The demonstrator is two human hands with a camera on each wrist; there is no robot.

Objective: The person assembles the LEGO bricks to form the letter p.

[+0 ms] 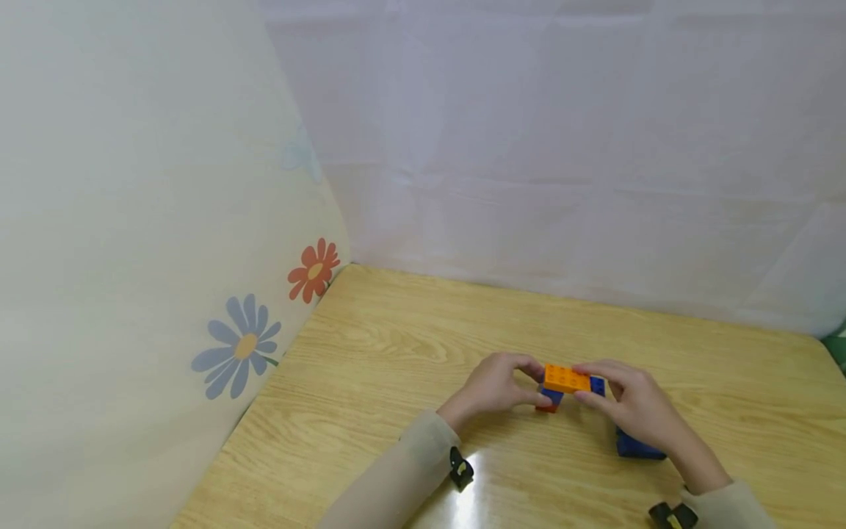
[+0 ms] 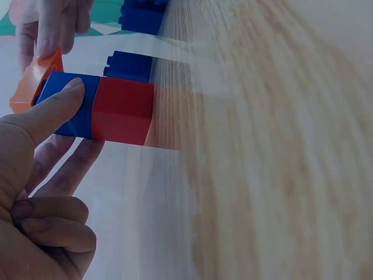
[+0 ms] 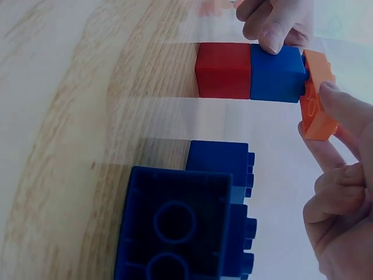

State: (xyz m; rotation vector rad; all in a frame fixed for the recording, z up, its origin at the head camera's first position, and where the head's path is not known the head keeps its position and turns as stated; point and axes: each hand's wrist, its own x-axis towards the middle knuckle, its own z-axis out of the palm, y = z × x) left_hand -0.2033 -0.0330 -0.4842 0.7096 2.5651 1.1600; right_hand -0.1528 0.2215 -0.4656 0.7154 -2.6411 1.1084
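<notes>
A red block (image 3: 224, 70) stands on the table with a blue block (image 3: 278, 73) stacked on it. My left hand (image 1: 496, 382) pinches the blue block, thumb on one side and fingers on the other. In my right hand (image 1: 631, 400), thumb and fingertips grip an orange brick (image 1: 566, 378) by one end. The orange brick lies across the top of the blue block, jutting out towards the right hand, and some blue studs show between them. Its hollow underside faces the table.
A small blue brick (image 3: 218, 160) stands upright just right of the stack. Nearer, under the right wrist, a larger blue brick (image 3: 137, 227) lies on its side, hollow underside showing. The wooden table (image 1: 396, 323) meets a pale cloth (image 1: 496, 147) at the back and a flowered one at left.
</notes>
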